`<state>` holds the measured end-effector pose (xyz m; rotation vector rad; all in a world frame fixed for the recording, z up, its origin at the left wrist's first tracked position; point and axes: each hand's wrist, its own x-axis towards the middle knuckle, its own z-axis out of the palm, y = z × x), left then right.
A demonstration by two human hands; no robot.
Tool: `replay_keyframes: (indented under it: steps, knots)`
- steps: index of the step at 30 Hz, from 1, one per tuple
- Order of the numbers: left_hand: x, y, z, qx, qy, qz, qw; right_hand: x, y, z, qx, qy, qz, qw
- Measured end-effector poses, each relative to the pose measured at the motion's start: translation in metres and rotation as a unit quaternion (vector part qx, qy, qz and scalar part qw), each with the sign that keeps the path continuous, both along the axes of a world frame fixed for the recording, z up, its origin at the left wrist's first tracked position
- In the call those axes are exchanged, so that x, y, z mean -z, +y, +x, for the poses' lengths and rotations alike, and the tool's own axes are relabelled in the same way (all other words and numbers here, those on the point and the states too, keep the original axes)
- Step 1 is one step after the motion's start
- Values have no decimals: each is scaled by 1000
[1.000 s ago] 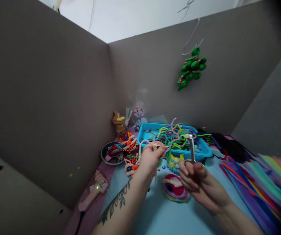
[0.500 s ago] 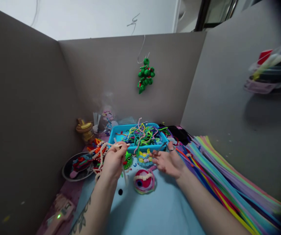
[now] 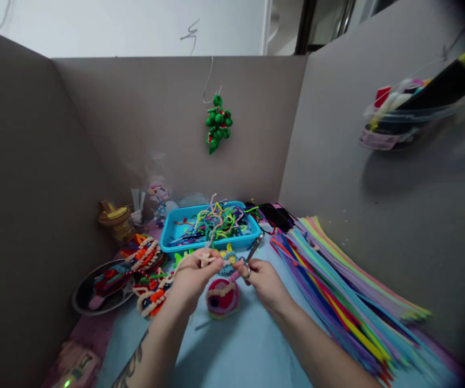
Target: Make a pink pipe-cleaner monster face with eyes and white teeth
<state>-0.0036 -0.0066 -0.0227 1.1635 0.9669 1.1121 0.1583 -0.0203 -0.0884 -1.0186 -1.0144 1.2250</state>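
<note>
In the head view, I see two bare hands working close together over a blue cloth (image 3: pixel 232 358). The left hand (image 3: pixel 196 272) is closed, pinching a cream fuzzy stem (image 3: pixel 207 258) between thumb and finger. That stem is up in front of the person, a little above the things on the cloth, and one end points at the other hand. The right hand (image 3: pixel 262 277) is curled around a dark tool (image 3: pixel 255 247) that looks like small scissors, its tip poking up and away. The right thumb and finger reach to the stem's end, but I cannot tell if they touch it.

Just below the hands is a round pink and red piece (image 3: pixel 230 303) with a dark eye and a cream band. Behind them, a blue tray (image 3: pixel 184 249) holds a messy heap of stem bits (image 3: pixel 226 223). Long stems (image 3: pixel 337 285) lie in a big bright bunch on the right.

I think the step in hand is getting the cream stem set just so between the fingers. The next move seems to call for a firm left pinch and gentle right fingers, with the sharp tool tip turned away from the stem.
</note>
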Motion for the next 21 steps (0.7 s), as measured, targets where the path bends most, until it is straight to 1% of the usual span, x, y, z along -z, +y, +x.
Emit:
replay_keyframes:
  steps: [3,6,9,11,13,16,19,21]
  knots:
    - [5,-6,10,10,24,-19,999,-1,-7,-7,-12,54,24,998]
    - [10,-6,14,12,53,-27,998,-3,-10,-11,-16,97,23,995]
    - [16,-2,14,3,66,-9,998,-3,-11,-12,-9,75,19,997]
    - [18,-1,16,1,62,-19,998,-1,-11,-12,-5,51,24,998]
    - [20,-1,18,14,42,-45,998,2,-9,-11,8,43,27,999]
    - [19,-3,20,26,-13,-79,996,6,-5,-9,59,68,11,996]
    - [14,-5,17,34,-77,-98,992,8,0,-3,116,95,3,989]
    - [9,-4,13,48,-129,-109,984,8,2,0,139,99,11,985]
